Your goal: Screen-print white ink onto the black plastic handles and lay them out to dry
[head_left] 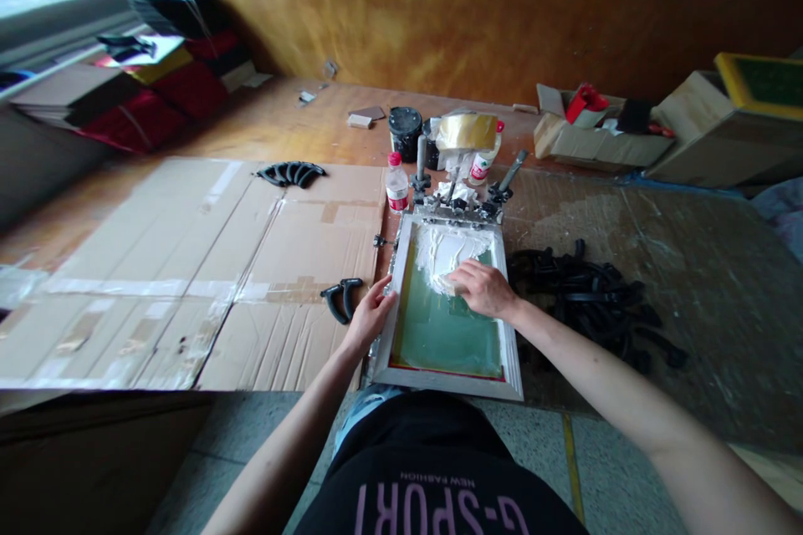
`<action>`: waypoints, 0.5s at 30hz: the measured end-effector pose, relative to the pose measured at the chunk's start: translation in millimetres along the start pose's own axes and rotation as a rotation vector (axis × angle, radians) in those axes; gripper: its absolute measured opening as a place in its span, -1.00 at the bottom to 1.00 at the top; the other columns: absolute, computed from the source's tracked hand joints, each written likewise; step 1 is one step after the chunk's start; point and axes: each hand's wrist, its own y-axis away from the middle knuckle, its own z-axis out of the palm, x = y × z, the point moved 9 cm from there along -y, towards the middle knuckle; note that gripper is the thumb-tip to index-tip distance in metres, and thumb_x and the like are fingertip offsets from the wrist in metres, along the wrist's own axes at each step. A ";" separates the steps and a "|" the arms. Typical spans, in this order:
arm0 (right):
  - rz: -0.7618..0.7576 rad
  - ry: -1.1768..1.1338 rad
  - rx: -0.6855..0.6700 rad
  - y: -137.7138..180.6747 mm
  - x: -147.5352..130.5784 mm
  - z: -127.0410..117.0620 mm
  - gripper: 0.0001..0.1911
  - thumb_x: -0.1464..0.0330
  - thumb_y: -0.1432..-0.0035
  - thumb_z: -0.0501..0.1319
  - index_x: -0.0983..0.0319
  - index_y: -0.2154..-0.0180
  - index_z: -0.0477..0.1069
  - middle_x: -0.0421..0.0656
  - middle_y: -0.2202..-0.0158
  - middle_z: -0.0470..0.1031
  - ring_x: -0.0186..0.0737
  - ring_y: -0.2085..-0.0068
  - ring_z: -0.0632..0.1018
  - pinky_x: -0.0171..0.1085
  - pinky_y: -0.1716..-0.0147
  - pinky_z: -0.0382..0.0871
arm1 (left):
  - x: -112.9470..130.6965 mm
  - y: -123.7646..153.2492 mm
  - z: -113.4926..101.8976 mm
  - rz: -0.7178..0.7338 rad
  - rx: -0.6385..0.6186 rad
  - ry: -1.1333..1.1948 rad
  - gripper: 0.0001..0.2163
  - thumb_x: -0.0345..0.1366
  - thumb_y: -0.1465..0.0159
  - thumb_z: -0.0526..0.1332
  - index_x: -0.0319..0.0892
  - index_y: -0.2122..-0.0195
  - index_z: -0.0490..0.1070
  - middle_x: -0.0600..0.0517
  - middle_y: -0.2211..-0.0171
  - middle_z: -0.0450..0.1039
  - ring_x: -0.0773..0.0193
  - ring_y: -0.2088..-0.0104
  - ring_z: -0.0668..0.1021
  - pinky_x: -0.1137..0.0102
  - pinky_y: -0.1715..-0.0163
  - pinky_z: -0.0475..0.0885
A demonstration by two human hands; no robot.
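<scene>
A screen printing frame (pixel 387 357) with a green mesh (pixel 448 341) lies in front of me, joined to a metal hinge clamp (pixel 461 216) at its far end. Thick white ink (pixel 439 249) covers the mesh's far part. My right hand (pixel 482 288) is closed around a small pale squeegee (pixel 457 285), mostly hidden by the fingers, at the near edge of the ink. At the frame's left side, my left hand (pixel 375 309) rests against the rim with its fingers stretched out. Just left of it, curved black handles (pixel 342 298) lie on cardboard.
Flattened cardboard (pixel 207 267) covers the table's left side, with more black handles (pixel 292 174) farther back. To the right lies a heap of black handles (pixel 590 297). Behind the clamp stand a red-capped bottle (pixel 396 184), a dark tub (pixel 405 134) and a tape roll (pixel 467 132). An open box (pixel 602 142) sits back right.
</scene>
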 end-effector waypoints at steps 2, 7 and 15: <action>0.099 0.001 0.069 -17.2 17.7 -15.3 -0.80 0.35 -0.22 0.18 0.17 0.11 0.48 -0.10 0.22 0.52 -0.09 0.14 0.48 -0.19 0.14 0.36 | 8.0 4.6 0.0 -0.013 -0.018 0.031 -0.33 0.04 -0.16 0.25 -0.13 -0.26 0.25 0.01 0.36 0.54 0.29 0.45 0.51 0.47 0.51 0.32; 0.466 0.052 0.241 -45.3 104.9 -71.6 -0.44 0.23 -0.19 0.24 0.09 -0.21 0.26 -0.11 0.16 0.56 -0.08 0.20 0.53 -0.17 0.16 0.36 | 55.6 19.8 -6.5 0.044 -0.031 0.091 -0.42 0.10 -0.18 0.21 -0.11 -0.15 0.37 0.05 0.38 0.52 0.32 0.47 0.48 0.48 0.55 0.29; 0.895 -0.051 0.317 58.9 184.7 -54.7 -0.69 0.26 -0.27 0.03 0.27 0.09 0.43 -0.07 0.30 0.56 -0.12 0.25 0.53 -0.21 0.23 0.36 | 173.5 1.4 -0.8 0.387 0.033 0.411 -0.52 0.14 -0.22 0.11 -0.15 0.07 0.44 -0.02 0.26 0.52 0.25 0.30 0.56 0.39 0.34 0.49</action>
